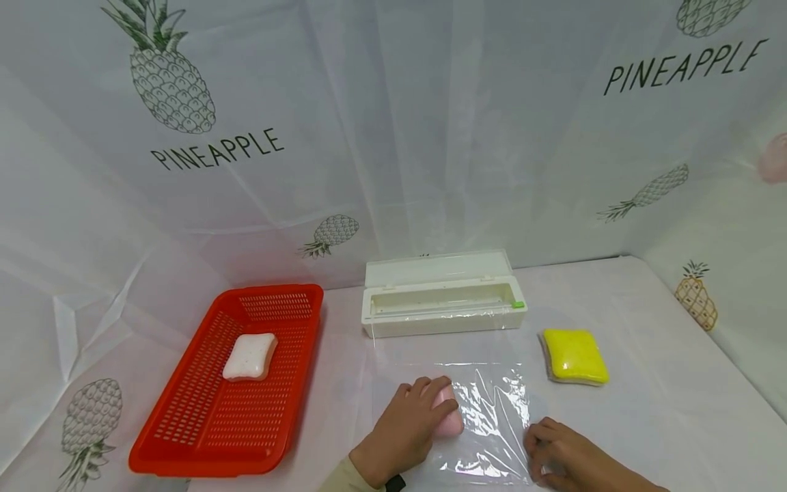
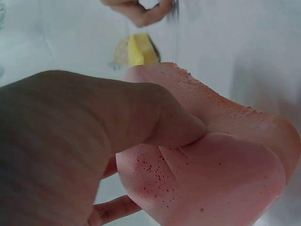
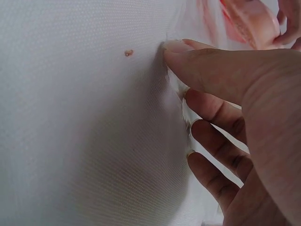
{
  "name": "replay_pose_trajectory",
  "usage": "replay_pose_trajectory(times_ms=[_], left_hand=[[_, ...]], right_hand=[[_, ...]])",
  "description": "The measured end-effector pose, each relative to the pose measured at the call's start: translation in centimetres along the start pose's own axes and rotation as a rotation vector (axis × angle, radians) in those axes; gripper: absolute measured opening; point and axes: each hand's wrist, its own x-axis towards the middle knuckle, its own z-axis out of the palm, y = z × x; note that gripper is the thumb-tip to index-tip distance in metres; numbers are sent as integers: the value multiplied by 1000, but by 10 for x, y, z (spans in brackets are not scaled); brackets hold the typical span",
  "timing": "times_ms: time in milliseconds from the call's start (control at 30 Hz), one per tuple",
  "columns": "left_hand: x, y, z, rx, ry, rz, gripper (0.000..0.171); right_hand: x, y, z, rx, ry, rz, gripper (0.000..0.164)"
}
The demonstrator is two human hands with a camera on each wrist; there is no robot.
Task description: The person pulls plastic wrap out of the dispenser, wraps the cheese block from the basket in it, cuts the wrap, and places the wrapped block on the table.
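My left hand (image 1: 406,427) grips a pink bread-slice-shaped foam piece (image 1: 451,422), its thumb sinking into the side in the left wrist view. The piece sits over a sheet of clear cling film (image 1: 492,410) that lies wrinkled and shiny on the table. At the film's right edge, my right hand (image 1: 562,452) pinches the film between thumb and index finger, the other fingers bent beside it. The film runs back to a white cling film dispenser (image 1: 443,326) with its lid raised and a green slider at the right end.
A red perforated basket (image 1: 212,463) stands at the left and holds a white foam slice (image 1: 249,354). To the right of the film lies a yellow foam slice (image 1: 576,355). White cloth with pineapple prints (image 1: 406,137) hangs behind the table and along its sides.
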Motion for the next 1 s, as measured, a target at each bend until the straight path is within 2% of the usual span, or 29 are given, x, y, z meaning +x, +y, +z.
replay_pose_trajectory(times_ms=[267, 467, 633, 800, 1000], left_hand=[[13, 17, 6, 46, 6, 50, 56], [21, 25, 8, 83, 9, 79, 58], [23, 29, 16, 96, 3, 92, 61], [26, 31, 22, 106, -44, 82, 62], [27, 30, 30, 65, -99, 71, 71]], right_hand=[[0, -1, 1, 18, -7, 31, 20], [1, 1, 4, 15, 36, -45, 22], [1, 4, 6, 27, 60, -67, 23], [0, 4, 7, 43, 69, -71, 23], [1, 6, 6, 52, 49, -68, 19]])
